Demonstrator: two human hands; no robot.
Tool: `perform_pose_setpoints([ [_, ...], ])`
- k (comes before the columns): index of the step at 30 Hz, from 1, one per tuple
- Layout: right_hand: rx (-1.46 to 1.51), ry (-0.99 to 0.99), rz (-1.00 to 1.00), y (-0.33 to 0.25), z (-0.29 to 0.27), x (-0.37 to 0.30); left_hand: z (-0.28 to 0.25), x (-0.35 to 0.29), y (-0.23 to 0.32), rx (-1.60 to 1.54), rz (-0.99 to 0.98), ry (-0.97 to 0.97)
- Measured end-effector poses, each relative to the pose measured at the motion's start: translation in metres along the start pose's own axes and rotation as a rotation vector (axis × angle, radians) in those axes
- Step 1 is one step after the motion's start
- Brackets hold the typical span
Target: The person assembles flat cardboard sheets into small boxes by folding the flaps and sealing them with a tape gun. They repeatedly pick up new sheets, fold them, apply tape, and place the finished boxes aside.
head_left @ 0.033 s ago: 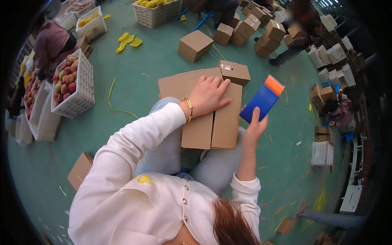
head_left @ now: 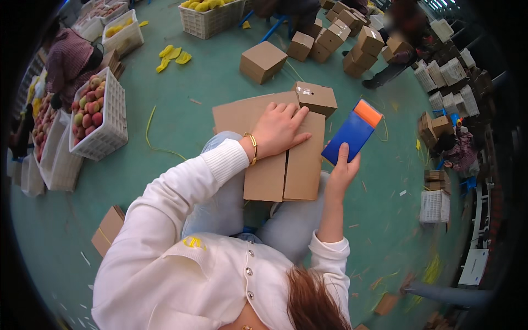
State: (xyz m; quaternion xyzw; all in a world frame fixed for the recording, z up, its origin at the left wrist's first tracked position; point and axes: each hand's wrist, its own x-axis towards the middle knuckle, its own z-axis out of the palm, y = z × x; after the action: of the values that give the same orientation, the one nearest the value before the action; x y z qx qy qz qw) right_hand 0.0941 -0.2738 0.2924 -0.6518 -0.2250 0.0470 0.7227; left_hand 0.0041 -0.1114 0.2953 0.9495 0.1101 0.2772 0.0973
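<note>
On my lap lies a flattened brown cardboard box (head_left: 264, 179), its panels split by a dark seam. My left hand (head_left: 281, 127) rests palm down on it, fingers stretched out over the far part. To the right of the cardboard, my right hand (head_left: 344, 169) grips what looks like a tape dispenser (head_left: 346, 137), a flat blue body with an orange end. It is tilted, with the orange end up and away from me. The fingers under it are mostly hidden. Just beyond the flattened box sits a small closed carton (head_left: 316, 99).
White crates of apples (head_left: 113, 118) stand on the left beside a seated person (head_left: 71, 58). Closed cartons (head_left: 263, 60) are scattered and stacked ahead. Yellow foam nets (head_left: 171, 56) and straps lie on the green floor. Folded cardboard (head_left: 109, 228) lies at the lower left.
</note>
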Motion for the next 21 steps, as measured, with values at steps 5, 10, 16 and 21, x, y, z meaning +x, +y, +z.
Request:
perform_pose_setpoints([
  [5, -0.072, -0.014, -0.085, 0.01, -0.001, 0.011, -0.005, 0.002, -0.003, 0.033, -0.002, 0.004],
  [10, -0.064, 0.029, -0.181, 0.009, 0.032, 0.066, -0.006, 0.005, 0.004, 0.062, 0.023, -0.059],
  [16, -0.199, -0.004, -0.208, 0.01, 0.061, 0.07, -0.006, 0.001, 0.003, 0.046, 0.032, -0.048],
  [21, -0.397, 0.029, -0.257, 0.01, 0.058, 0.069, 0.004, -0.003, 0.011, 0.043, 0.077, 0.073],
])
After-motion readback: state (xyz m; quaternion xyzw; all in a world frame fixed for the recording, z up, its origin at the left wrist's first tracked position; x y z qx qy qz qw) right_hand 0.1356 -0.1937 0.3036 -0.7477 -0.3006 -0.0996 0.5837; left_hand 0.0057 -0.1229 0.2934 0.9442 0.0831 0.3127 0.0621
